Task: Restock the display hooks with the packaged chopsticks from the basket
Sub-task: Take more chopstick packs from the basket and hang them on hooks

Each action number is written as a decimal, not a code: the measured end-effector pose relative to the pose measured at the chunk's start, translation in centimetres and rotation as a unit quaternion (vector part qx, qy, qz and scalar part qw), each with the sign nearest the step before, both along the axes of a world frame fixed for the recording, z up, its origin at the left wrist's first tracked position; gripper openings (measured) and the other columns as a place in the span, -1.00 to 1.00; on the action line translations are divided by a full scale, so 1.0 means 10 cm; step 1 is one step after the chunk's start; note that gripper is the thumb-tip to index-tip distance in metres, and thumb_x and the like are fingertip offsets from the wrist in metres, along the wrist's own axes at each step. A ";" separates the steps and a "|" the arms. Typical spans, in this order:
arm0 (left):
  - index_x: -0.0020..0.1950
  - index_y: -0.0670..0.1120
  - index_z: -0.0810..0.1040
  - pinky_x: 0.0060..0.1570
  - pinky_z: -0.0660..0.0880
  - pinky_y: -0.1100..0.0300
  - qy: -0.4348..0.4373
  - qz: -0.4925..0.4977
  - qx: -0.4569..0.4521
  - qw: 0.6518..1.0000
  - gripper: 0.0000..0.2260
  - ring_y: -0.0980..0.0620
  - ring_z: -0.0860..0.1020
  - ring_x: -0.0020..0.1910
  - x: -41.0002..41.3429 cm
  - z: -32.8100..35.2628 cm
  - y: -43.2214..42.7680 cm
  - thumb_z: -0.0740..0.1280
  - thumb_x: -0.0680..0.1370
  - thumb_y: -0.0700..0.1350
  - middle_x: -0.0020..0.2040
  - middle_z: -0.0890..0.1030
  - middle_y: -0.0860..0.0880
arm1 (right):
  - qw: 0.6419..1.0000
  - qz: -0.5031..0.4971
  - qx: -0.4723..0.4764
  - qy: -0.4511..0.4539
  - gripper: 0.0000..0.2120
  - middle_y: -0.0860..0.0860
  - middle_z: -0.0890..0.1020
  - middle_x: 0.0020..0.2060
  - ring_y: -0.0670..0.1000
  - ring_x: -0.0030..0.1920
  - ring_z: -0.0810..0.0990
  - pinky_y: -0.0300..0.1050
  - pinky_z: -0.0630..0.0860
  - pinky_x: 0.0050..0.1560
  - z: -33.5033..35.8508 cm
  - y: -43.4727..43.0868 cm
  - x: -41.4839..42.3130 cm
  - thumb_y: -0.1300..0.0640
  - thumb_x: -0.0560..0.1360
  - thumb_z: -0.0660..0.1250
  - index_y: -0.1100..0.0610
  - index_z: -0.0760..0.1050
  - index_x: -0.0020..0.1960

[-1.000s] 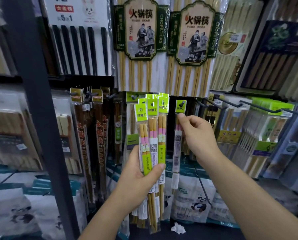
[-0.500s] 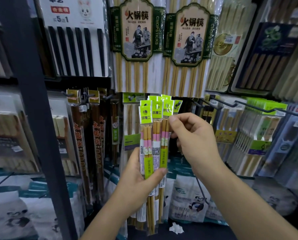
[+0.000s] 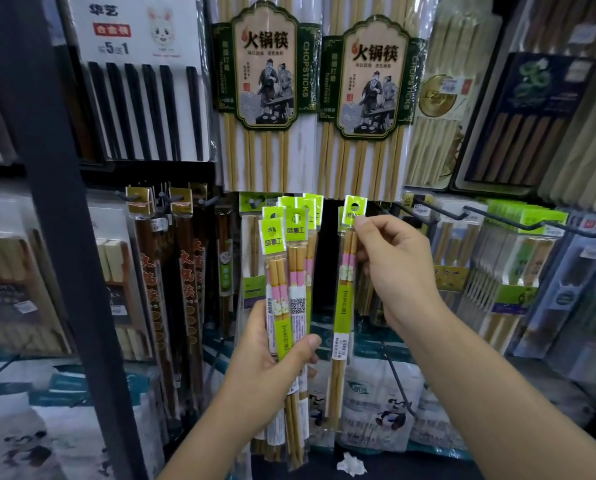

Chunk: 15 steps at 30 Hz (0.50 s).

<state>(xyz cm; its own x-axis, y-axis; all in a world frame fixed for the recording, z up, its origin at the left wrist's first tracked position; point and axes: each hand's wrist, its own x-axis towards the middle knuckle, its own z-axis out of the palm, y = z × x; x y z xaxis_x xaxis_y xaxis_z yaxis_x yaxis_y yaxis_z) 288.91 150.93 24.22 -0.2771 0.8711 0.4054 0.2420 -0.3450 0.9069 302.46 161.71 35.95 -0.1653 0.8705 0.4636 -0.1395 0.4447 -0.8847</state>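
My left hand (image 3: 272, 368) grips a fanned bundle of several chopstick packs (image 3: 289, 271) with bright green header cards, held upright in front of the display. My right hand (image 3: 393, 268) pinches a single chopstick pack (image 3: 343, 323) by its green header card, just below the punched hole, and holds it up to the right of the bundle. That pack hangs straight down from my fingers. A black display hook (image 3: 407, 213) juts out just right of my right hand. No basket is in view.
Large hot-pot chopstick packs (image 3: 267, 95) hang above. Dark chopstick packs (image 3: 185, 289) hang at the left beside a black upright post (image 3: 64, 237). More hooks with green-labelled packs (image 3: 518, 258) fill the right. Panda-printed bags (image 3: 383, 403) and a crumpled white scrap (image 3: 350, 464) lie below.
My right hand reached across to the bundle, pulled one pack off it and now holds it apart to the right, raised toward the hooks. My left hand kept the bundle steady.
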 end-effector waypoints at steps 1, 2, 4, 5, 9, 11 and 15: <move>0.35 0.30 0.39 0.03 0.65 -0.05 0.001 -0.003 0.006 1.000 -0.51 -0.01 0.69 -0.04 0.00 0.00 0.00 0.43 0.45 0.22 0.08 0.64 0.09 | 1.000 -0.003 0.001 -0.007 -0.77 0.02 0.61 -0.35 -0.10 -0.34 0.53 -0.30 0.44 -0.35 0.01 0.02 -0.01 0.09 0.63 0.35 0.07 0.65 -0.18; 0.32 0.32 0.41 0.01 0.65 -0.05 -0.004 -0.007 0.009 1.000 -0.56 -0.01 0.69 -0.07 0.00 0.00 0.01 0.42 0.47 0.20 0.04 0.65 0.09 | 1.000 -0.007 0.000 -0.012 -0.77 0.06 0.60 -0.34 -0.07 -0.33 0.52 -0.28 0.44 -0.34 0.01 0.03 -0.02 0.08 0.62 0.35 0.08 0.65 -0.18; 0.33 0.29 0.41 0.02 0.65 -0.07 -0.016 -0.016 0.011 1.000 -0.56 -0.04 0.69 -0.07 0.00 0.00 0.02 0.43 0.48 0.18 0.00 0.65 0.07 | 1.000 -0.013 -0.005 -0.017 -0.77 0.15 0.60 -0.31 -0.05 -0.30 0.52 -0.23 0.45 -0.28 0.00 0.05 -0.02 0.08 0.61 0.36 0.09 0.65 -0.20; 0.35 0.27 0.40 0.03 0.65 -0.08 -0.017 -0.019 0.012 1.000 -0.54 -0.04 0.69 -0.07 0.01 0.00 0.02 0.43 0.48 0.19 -0.01 0.66 0.06 | 1.000 -0.014 -0.009 -0.017 -0.77 0.19 0.61 -0.29 -0.04 -0.29 0.52 -0.19 0.46 -0.24 -0.01 0.06 -0.03 0.08 0.61 0.37 0.10 0.65 -0.20; 0.31 0.28 0.41 0.03 0.64 -0.07 -0.017 -0.023 0.015 0.999 -0.57 -0.03 0.69 -0.07 0.03 0.02 0.03 0.43 0.48 0.20 -0.02 0.66 0.03 | 0.999 -0.023 -0.016 -0.024 -0.77 0.26 0.60 -0.25 0.00 -0.27 0.53 -0.10 0.53 -0.12 -0.08 0.09 -0.03 0.09 0.60 0.38 0.14 0.64 -0.19; 0.31 0.28 0.41 0.05 0.62 -0.08 -0.015 -0.025 0.018 0.999 -0.59 -0.04 0.70 -0.06 0.02 0.02 0.03 0.42 0.49 0.18 -0.03 0.68 0.01 | 0.999 -0.030 -0.011 -0.034 -0.77 0.28 0.62 -0.19 0.01 -0.25 0.55 -0.10 0.57 -0.05 -0.11 0.11 -0.03 0.07 0.60 0.38 0.15 0.64 -0.18; 0.38 0.23 0.36 0.16 0.56 -0.05 -0.006 -0.021 0.017 1.000 -0.52 0.01 0.71 -0.04 0.03 0.03 0.03 0.41 0.50 0.18 -0.04 0.71 0.02 | 0.995 -0.082 0.018 -0.054 -0.86 -0.03 0.65 -0.30 -0.21 -0.30 0.55 -0.28 0.48 -0.19 -0.18 0.14 -0.01 0.02 0.56 0.44 0.03 0.63 -0.16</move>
